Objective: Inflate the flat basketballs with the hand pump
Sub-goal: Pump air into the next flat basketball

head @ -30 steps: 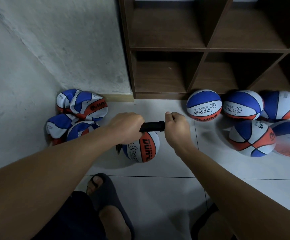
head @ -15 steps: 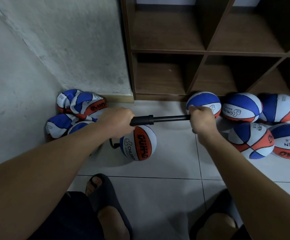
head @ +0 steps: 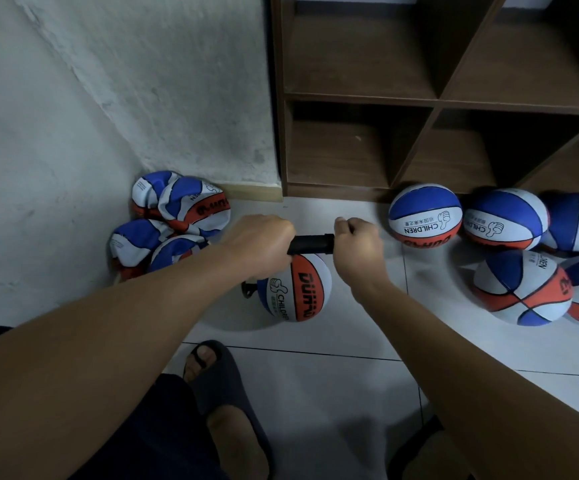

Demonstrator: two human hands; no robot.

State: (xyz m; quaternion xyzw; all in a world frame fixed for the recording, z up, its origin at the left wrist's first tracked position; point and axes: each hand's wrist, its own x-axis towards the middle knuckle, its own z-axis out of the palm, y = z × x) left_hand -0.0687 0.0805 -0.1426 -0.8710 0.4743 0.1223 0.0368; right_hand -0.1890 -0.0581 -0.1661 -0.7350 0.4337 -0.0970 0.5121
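Note:
A black hand pump point(head: 310, 244) lies level above a red, white and blue basketball point(head: 296, 289) on the tiled floor. My left hand point(head: 258, 244) grips the pump's barrel. My right hand point(head: 359, 245) grips the handle end, pushed in against the barrel so no rod shows. A short black hose point(head: 248, 289) runs from the pump to the ball's left side. Several flat, crumpled basketballs point(head: 174, 220) are heaped in the corner to the left. Several round, inflated balls point(head: 425, 214) lie to the right.
A dark wooden cube shelf point(head: 433, 102) stands against the wall behind the balls, its compartments bare. A rough white wall point(head: 125, 91) closes off the left. My feet in dark slippers point(head: 222, 386) rest on the floor below the pumped ball.
Half a second ago the pump rod was drawn out to the right; my right hand has since pushed the handle back in to the barrel. My left hand stayed put.

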